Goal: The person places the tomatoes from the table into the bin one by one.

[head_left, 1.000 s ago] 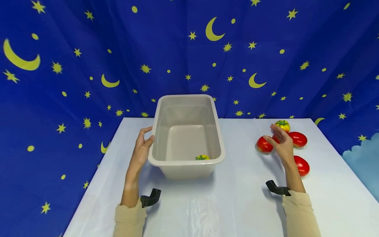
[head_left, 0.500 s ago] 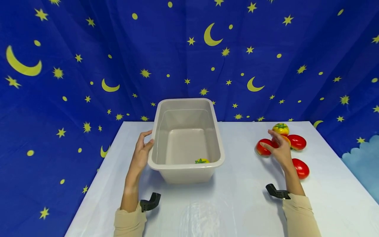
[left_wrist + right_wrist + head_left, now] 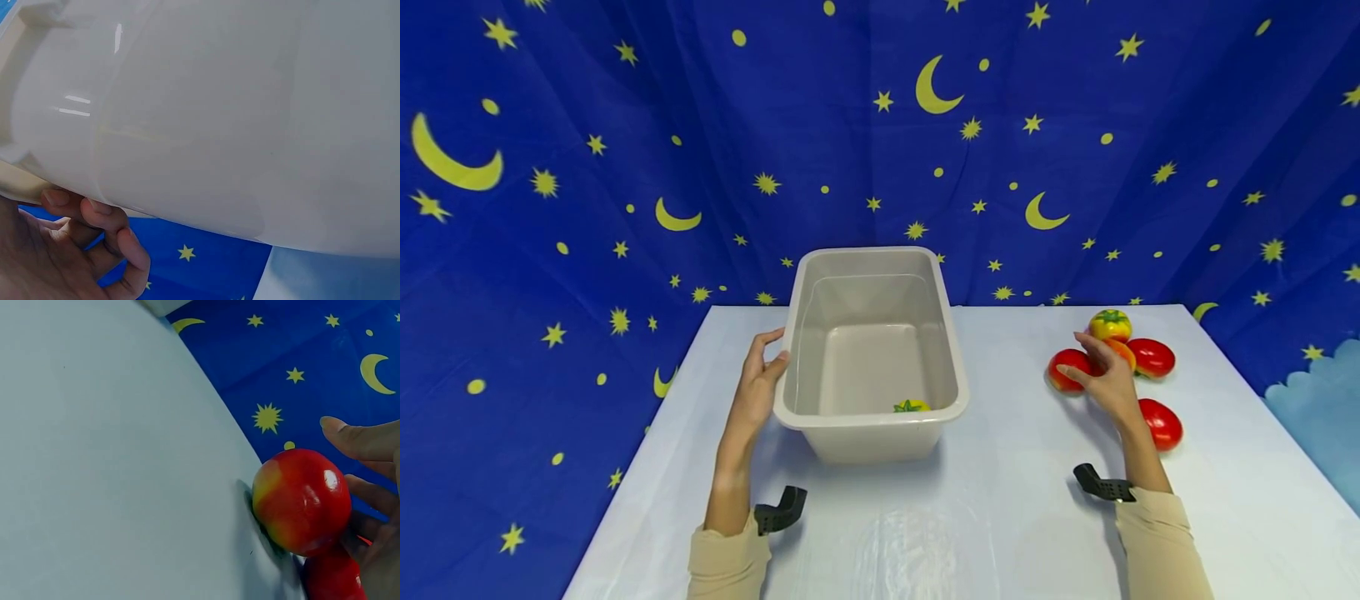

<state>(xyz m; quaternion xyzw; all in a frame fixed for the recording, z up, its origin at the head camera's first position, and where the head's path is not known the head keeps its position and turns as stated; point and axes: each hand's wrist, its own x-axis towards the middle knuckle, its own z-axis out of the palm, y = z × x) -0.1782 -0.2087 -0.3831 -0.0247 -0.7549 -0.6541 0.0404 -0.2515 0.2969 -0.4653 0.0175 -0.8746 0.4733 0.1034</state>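
The left hand (image 3: 757, 389) is pinching the bin (image 3: 871, 442) at its rim; the right hand (image 3: 1112, 386) — fingers spread from thumb — is hovering beside a red fruit (image 3: 303, 503), a probable pickup requiring closure next.

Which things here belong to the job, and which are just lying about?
Likely the job:
rectangular gray plastic bin gripped by left hand
yellow green-leaved fruit inside it
round red or red-yellow fruits by right hand

Likely surroundings:
white table
blue star-patterned cloth backdrop
black wrist attachments
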